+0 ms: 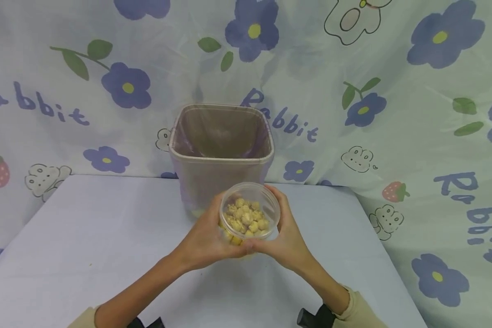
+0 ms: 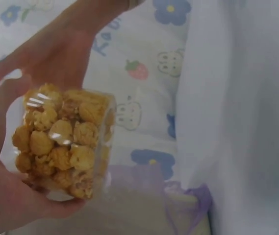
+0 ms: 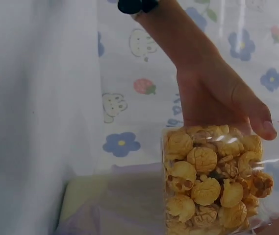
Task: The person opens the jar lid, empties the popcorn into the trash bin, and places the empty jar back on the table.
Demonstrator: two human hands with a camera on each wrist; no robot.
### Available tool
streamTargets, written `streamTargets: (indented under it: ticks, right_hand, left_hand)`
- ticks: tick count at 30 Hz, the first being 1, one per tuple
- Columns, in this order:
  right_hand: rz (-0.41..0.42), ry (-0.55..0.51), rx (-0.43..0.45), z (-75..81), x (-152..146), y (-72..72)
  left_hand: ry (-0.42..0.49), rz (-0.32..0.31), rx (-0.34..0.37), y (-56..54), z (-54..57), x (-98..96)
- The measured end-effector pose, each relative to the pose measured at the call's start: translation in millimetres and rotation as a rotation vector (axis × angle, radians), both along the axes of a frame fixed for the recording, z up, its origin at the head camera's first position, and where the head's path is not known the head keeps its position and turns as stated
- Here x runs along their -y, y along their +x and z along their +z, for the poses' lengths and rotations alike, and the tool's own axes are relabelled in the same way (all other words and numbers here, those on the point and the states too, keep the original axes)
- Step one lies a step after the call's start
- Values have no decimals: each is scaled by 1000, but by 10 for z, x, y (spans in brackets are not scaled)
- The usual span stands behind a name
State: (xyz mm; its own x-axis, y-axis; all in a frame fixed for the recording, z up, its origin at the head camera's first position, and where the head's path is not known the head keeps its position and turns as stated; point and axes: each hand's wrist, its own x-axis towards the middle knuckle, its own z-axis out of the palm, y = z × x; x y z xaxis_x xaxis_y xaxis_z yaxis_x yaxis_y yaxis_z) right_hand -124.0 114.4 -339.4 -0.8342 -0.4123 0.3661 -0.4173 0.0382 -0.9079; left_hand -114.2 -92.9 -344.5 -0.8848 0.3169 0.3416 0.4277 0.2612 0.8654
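A clear plastic jar of caramel popcorn [image 1: 246, 217] is held above the table between both hands, its lidless-looking round top facing the head camera. My left hand [image 1: 210, 237] grips its left side, and my right hand [image 1: 288, 232] grips the right side. The thumbs meet at the near side of the jar. Through the jar's wall, the popcorn [image 2: 58, 142] shows as round golden pieces in the left wrist view; the right wrist view shows the popcorn [image 3: 210, 181] close up too. Some fingers are hidden behind the jar.
Just beyond the hands stands a beige square bin [image 1: 223, 175] with a thin purple liner [image 2: 190, 205]. A white cloth covers the table [image 1: 119, 228]. Behind hangs a curtain [image 1: 303, 59] printed with flowers and rabbits. A small crumb lies on the left of the table.
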Motion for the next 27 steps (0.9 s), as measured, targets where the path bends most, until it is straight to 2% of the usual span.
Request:
streamTargets:
  ticks: [4, 8, 12, 15, 19, 23, 27]
  right_hand:
    - [58, -24, 8, 1, -32, -56]
    - [193, -5, 9, 12, -130, -147]
    - [339, -3, 41, 4, -242, -234]
    - [397, -11, 54, -27, -298, -267]
    - [365, -12, 15, -66, -315, -245]
    - [243, -30, -31, -76, -264, -169]
    - [105, -18, -36, -63, -198, -104]
  left_hand:
    - [-17, -31, 7, -7, 5, 10]
    - [-7, -86, 38, 1, -9, 36]
    - [21, -169, 93, 4, -37, 37]
    - [22, -221, 121, 3, -53, 29]
    - [3, -212, 113, -4, -55, 17]
    - [5, -149, 83, -19, -58, -12]
    - [7, -68, 65, -27, -67, -64]
